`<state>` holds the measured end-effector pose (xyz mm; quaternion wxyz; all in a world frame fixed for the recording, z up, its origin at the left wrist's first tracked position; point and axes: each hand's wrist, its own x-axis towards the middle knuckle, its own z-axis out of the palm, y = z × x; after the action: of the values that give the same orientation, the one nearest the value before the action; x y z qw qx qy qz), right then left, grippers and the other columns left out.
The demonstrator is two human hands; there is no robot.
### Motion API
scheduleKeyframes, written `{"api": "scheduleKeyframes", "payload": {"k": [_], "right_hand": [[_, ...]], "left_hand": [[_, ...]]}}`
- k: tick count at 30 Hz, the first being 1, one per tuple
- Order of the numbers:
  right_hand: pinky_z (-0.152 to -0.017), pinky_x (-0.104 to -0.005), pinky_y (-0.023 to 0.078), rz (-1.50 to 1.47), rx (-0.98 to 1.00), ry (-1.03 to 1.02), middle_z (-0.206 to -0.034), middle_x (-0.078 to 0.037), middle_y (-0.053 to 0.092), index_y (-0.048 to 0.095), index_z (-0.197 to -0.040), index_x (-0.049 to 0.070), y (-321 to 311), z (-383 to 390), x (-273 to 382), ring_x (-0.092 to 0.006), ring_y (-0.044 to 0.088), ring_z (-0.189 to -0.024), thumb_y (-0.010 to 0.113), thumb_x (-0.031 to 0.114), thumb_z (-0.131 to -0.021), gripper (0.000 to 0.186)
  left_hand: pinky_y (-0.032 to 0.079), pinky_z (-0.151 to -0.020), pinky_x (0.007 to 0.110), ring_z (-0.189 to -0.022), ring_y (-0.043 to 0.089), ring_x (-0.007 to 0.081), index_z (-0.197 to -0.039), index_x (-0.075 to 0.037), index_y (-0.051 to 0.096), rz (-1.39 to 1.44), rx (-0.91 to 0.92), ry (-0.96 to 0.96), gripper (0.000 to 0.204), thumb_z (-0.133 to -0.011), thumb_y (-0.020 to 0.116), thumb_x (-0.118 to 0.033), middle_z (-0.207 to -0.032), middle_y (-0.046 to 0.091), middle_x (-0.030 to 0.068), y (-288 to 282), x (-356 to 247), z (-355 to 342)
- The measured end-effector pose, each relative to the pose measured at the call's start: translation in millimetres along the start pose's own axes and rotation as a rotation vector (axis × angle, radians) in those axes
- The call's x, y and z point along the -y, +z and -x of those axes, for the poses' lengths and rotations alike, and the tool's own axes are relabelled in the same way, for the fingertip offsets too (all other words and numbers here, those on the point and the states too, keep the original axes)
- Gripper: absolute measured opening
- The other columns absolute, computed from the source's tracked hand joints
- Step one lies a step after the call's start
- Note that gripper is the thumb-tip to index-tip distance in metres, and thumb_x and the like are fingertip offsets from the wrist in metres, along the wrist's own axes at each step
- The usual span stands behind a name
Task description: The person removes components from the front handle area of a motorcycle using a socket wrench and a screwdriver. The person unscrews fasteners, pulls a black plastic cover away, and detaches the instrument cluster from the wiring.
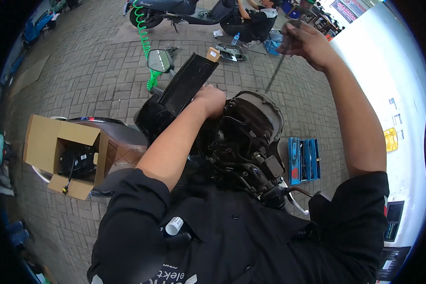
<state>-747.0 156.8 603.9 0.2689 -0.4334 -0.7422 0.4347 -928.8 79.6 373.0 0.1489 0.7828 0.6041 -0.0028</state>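
Note:
My right hand (305,45) is raised at the upper right, fingers wrapped round a long, thin-shafted tool (275,73). The shaft slants down to the left, its tip by the rim of a scooter's opened front end (260,111); the handle is mostly hidden in my grip. My left hand (210,100) is closed at the middle of the scooter, between a long black panel (189,83) and the opened front. Its fingertips are hidden, so what they grip does not show. Exposed cables and dark brackets (244,163) lie below the front end.
An open cardboard box (42,144) holding a black part with a cable rests by the brown seat (128,154). A mirror (160,61) stands up left of the panel. A blue toolbox (296,161) lies on the paving at right. Beyond, a person (255,21) crouches by another scooter (184,12).

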Motion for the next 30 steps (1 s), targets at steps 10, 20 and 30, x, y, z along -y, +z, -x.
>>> {"api": "scheduleKeyframes", "payload": {"k": [10, 20, 30], "right_hand": [[-0.068, -0.0366, 0.047, 0.773, 0.093, 0.220, -0.080, -0.008, 0.059, 0.063, -0.109, 0.003, -14, 82, -75, -0.0195, 0.056, -0.071, 0.056, 0.040, -0.097, 0.040], [-0.103, -0.0425, 0.044, 0.761, 0.081, 0.221, -0.125, -0.029, 0.059, 0.039, -0.141, 0.000, 29, 121, -112, -0.0393, 0.057, -0.120, 0.083, 0.051, -0.067, 0.100], [-0.104, -0.0411, 0.044, 0.735, 0.104, 0.228, -0.128, -0.027, 0.056, 0.036, -0.143, 0.001, 42, 117, -122, -0.0391, 0.055, -0.122, 0.085, 0.050, -0.065, 0.105]], "left_hand": [[0.039, -0.108, 0.047, -0.125, 0.054, 0.0343, -0.113, -0.003, 0.071, 0.007, 0.081, -0.026, 0.035, -0.082, 0.064, -0.018, -0.125, 0.065, 0.0172, -12, -10, 1], [0.032, -0.112, 0.056, -0.125, 0.053, 0.0349, -0.110, -0.002, 0.071, 0.007, 0.135, -0.071, 0.032, -0.082, 0.063, -0.015, -0.124, 0.065, 0.0150, -21, -16, 5], [0.034, -0.110, 0.057, -0.123, 0.055, 0.0338, -0.106, -0.004, 0.073, -0.112, 0.132, -0.019, 0.032, -0.079, 0.068, -0.021, -0.122, 0.066, 0.0140, -17, -18, -2]]}}
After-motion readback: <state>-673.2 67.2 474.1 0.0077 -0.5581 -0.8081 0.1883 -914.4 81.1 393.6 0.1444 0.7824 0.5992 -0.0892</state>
